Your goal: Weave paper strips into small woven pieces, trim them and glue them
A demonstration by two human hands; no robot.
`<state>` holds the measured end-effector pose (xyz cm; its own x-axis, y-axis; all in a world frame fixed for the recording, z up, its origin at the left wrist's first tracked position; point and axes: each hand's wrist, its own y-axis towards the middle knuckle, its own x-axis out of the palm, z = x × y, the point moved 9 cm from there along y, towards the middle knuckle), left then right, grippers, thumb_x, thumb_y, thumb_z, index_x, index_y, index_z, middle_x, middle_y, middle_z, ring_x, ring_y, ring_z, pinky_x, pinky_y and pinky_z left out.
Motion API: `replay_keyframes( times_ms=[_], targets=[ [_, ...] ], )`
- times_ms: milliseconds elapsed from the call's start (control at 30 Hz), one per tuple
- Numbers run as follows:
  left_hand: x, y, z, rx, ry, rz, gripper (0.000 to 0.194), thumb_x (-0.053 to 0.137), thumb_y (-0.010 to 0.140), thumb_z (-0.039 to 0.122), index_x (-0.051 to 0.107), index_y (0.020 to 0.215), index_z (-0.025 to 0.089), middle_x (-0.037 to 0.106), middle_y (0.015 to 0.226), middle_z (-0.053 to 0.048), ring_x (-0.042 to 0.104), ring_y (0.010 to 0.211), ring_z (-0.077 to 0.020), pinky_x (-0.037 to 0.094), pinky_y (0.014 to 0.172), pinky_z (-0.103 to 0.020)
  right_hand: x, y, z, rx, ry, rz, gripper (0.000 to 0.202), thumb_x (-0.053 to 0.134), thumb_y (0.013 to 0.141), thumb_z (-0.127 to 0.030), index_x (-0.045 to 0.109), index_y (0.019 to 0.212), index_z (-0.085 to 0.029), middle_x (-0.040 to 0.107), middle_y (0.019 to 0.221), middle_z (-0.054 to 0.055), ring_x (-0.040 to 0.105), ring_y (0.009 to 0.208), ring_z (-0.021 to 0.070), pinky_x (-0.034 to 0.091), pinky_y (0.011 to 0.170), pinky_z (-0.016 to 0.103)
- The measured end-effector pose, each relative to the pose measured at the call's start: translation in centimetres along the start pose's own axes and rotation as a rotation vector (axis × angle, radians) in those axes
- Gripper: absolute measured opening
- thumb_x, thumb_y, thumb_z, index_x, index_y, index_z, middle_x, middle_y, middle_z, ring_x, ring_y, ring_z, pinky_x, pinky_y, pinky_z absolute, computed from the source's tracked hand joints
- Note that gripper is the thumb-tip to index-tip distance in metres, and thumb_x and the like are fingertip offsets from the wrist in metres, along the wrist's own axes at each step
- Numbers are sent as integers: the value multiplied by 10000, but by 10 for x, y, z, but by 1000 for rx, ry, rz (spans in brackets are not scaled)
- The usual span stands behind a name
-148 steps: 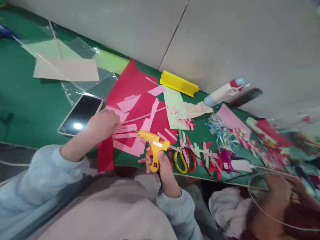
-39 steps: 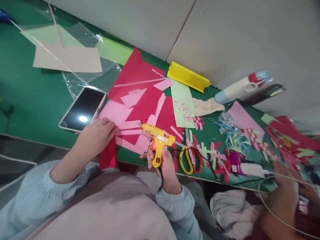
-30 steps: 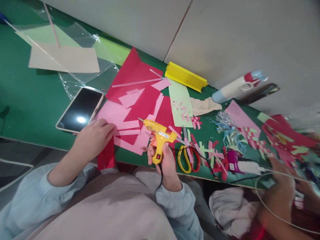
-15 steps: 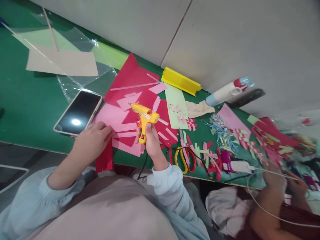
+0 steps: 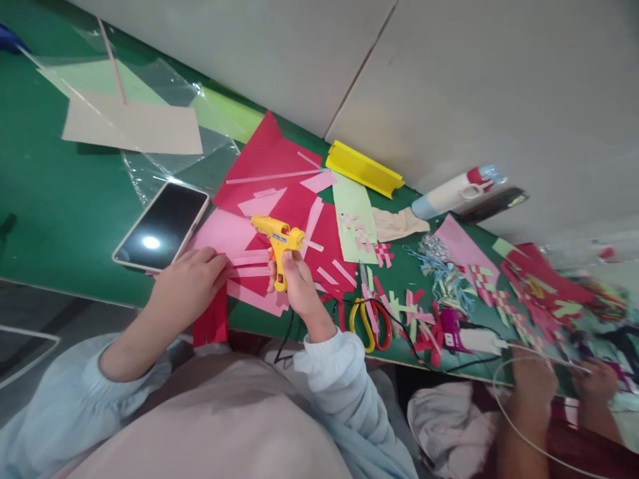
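Note:
My right hand (image 5: 297, 279) is wrapped round the handle of a yellow glue gun (image 5: 278, 241), whose nozzle points to the upper left over pink and red paper. At the table's front edge, my left hand (image 5: 192, 279) has its fingers pressed together at the top of red paper strips (image 5: 212, 319), which hang over the edge. Pale pink strips (image 5: 251, 271) lie just right of those fingers. Beneath the glue gun is a larger red sheet (image 5: 269, 156) with cut pink pieces on it.
A phone (image 5: 162, 226) lies left of the paper. Scissors (image 5: 370, 322), a light green sheet (image 5: 353, 213), a yellow holder (image 5: 364, 168) and a bottle (image 5: 454, 193) are to the right. A power adapter (image 5: 479, 340) with cables sits near another person's hands (image 5: 534, 379).
My right hand has moved the glue gun slightly left and down. My left hand still holds the red strips. The other person's hands have shifted, and the view has moved a little.

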<state>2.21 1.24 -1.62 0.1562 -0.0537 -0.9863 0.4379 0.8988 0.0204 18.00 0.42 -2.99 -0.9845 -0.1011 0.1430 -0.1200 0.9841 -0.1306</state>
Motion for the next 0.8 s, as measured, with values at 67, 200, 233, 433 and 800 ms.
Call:
replay_keyframes(
  times_ms=[67,200,233,433,800],
  targets=[
    [1,0,0,-1,11,5,423,353,1020,358,730,966,172,703,998,-145,668,907,-308,507,747,-417,1,0,-1,2,15,-7,574,466,888,-756,507,1046,-206,500,755,-52,525,488,71,499,481,231],
    [0,1,-1,-16,20,17,466,305,1031,362,722,933,180,711,990,-143,676,898,-307,492,709,-405,1,0,-1,2,39,1,580,481,878,-758,513,1052,-205,500,753,-50,515,496,75,505,482,236],
    [-1,1,-1,-20,19,21,477,293,1032,361,721,925,180,711,983,-144,677,898,-308,489,700,-403,1,0,-1,4,41,3,581,480,878,-758,515,1050,-204,502,751,-49,516,494,76,502,478,237],
    [-1,1,-3,-9,-14,19,460,291,1013,312,726,948,176,719,998,-139,679,913,-308,496,715,-407,-1,1,3,15,48,12,572,480,885,-749,522,1045,-201,505,741,-49,524,508,80,497,475,232],
    [-5,-1,-9,-113,-43,46,402,304,1001,346,675,999,190,709,955,-153,673,911,-318,454,683,-391,-18,-27,-22,-39,99,80,541,502,886,-750,532,978,-217,573,748,-19,594,545,117,550,600,306]
  ],
)
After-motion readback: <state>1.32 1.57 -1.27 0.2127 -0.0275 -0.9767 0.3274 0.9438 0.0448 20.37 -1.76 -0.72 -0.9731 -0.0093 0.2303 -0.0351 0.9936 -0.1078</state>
